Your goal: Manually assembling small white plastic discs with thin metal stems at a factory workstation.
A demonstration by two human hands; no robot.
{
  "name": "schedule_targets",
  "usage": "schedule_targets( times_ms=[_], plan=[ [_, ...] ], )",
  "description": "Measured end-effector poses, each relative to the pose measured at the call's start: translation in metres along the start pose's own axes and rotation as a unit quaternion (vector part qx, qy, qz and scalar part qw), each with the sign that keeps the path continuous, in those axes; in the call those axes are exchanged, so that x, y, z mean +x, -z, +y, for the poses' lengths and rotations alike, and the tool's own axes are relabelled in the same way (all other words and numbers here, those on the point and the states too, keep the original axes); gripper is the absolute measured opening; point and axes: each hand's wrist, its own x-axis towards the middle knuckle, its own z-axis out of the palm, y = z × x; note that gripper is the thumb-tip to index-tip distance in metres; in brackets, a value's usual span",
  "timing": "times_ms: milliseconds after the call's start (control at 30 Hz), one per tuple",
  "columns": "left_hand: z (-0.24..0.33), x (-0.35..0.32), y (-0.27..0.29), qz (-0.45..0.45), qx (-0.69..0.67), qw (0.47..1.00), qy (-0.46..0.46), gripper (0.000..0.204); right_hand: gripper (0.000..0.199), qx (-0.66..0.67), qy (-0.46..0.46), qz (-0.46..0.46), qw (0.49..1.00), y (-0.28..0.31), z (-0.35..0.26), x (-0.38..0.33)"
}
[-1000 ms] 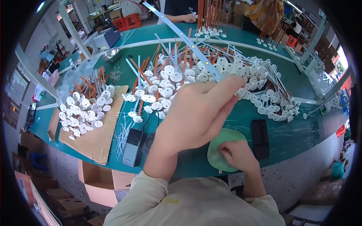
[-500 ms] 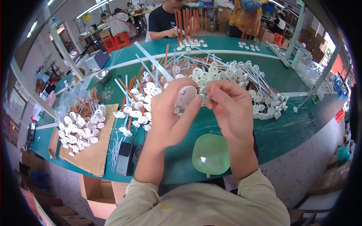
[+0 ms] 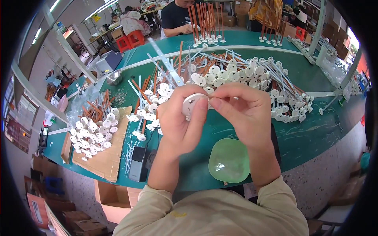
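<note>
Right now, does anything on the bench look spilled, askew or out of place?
Nothing stands out. Both hands, left hand and right hand, pinch one white disc above the green table. The green bowl sits upright at the near edge.

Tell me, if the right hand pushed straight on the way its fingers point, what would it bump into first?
The right hand points left, so it would first meet the white disc and the left hand holding it; they already touch.
</note>
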Motion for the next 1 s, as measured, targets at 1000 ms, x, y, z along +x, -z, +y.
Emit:
schedule_targets(
  times_ms=[1000],
  plan=[
    [0.0, -0.009, -0.008, -0.083, -0.42, 0.903, 0.032, 0.051, 0.012, -0.353, 0.349, 0.058, 0.866, -0.016, -0.016, -0.01]
  ],
)
